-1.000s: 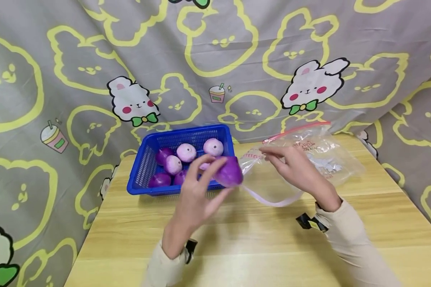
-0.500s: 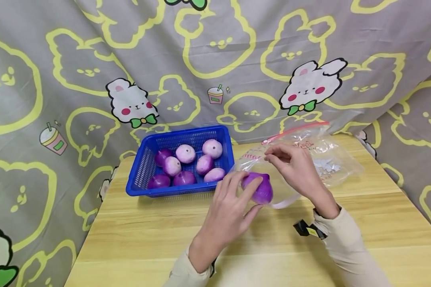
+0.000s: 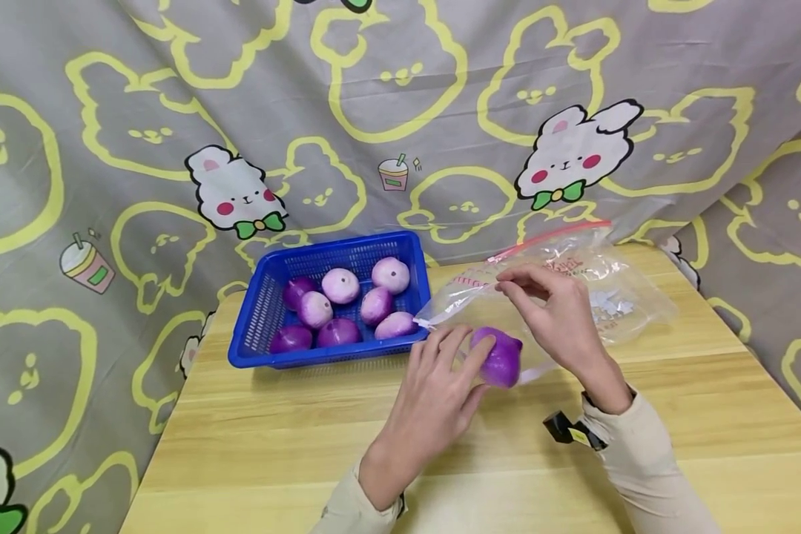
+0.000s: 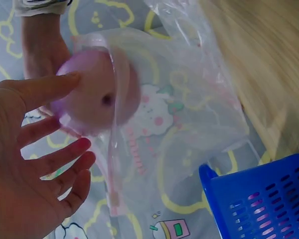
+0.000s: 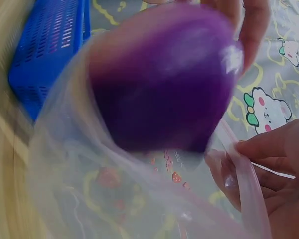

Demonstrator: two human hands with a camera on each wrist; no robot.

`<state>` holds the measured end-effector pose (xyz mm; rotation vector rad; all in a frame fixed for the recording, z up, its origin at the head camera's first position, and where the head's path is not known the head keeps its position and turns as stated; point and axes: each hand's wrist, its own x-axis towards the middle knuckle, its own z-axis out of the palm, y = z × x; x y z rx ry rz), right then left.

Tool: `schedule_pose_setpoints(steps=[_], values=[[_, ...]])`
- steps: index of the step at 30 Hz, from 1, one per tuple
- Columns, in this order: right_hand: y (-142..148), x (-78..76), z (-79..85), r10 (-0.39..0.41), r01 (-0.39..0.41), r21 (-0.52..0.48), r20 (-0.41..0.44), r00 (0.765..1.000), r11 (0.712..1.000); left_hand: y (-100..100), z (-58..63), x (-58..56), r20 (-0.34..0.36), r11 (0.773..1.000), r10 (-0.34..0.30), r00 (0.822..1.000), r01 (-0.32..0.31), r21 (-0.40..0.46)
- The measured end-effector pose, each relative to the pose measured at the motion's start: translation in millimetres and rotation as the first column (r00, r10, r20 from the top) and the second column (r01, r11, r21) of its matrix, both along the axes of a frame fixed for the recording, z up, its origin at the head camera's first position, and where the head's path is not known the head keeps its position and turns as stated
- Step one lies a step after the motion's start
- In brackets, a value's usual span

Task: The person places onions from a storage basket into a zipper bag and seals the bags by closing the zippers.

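Note:
My left hand (image 3: 434, 386) grips a purple onion (image 3: 499, 357) between thumb and fingertips, at the mouth of a clear zip bag (image 3: 634, 297). In the left wrist view the bag's rim crosses the onion (image 4: 87, 102), part of it behind the film. My right hand (image 3: 564, 315) pinches the bag's edge and holds the mouth apart; the right wrist view shows thumb and fingers on the pale rim (image 5: 246, 189). Red print and a white patch show on the bag. Left of the hands, a blue basket (image 3: 240, 345) contains several purple and whitish onions (image 3: 340, 286).
The pale wooden table (image 3: 274, 460) carries the basket and the bag, which lies toward the right back. Behind stands a grey curtain (image 3: 454, 96) with yellow cartoon outlines. The bag's red zip strip (image 3: 554, 241) lies along its far edge.
My left hand has carried the onion rightward from over the basket to the bag mouth. My right hand stays pinching the bag's edge, shifted only slightly.

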<state>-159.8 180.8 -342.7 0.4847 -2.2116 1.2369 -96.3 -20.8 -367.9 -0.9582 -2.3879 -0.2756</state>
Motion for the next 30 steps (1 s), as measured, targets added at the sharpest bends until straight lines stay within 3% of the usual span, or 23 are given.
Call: schedule_pose_setpoints(steps=[11, 20, 25, 30], values=[[2.4, 4.9, 1.4, -0.052, 0.052, 0.011, -0.034, 0.998, 0.999, -2.9, -3.1, 0.5, 0.036, 0.999, -0.014, 0.999, 0.015, -0.037], [4.1, 6.7, 3.1, 0.004, 0.001, 0.048, -0.108, 0.994, 0.999, -2.9, -6.2, -1.1, 0.042, 0.999, -0.023, 0.999, 0.024, -0.036], [8.5, 4.2, 4.4, 0.073, -0.061, 0.139, -0.082, 0.994, 0.988, -4.7, -5.9, -5.8, 0.036, 0.999, -0.040, 0.999, 0.041, -0.018], [12.6, 2.8, 4.0, 0.106, -0.086, 0.269, -0.058, 0.993, 0.959, -7.5, -6.9, -9.9, 0.051, 0.999, -0.042, 0.998, 0.041, 0.019]])
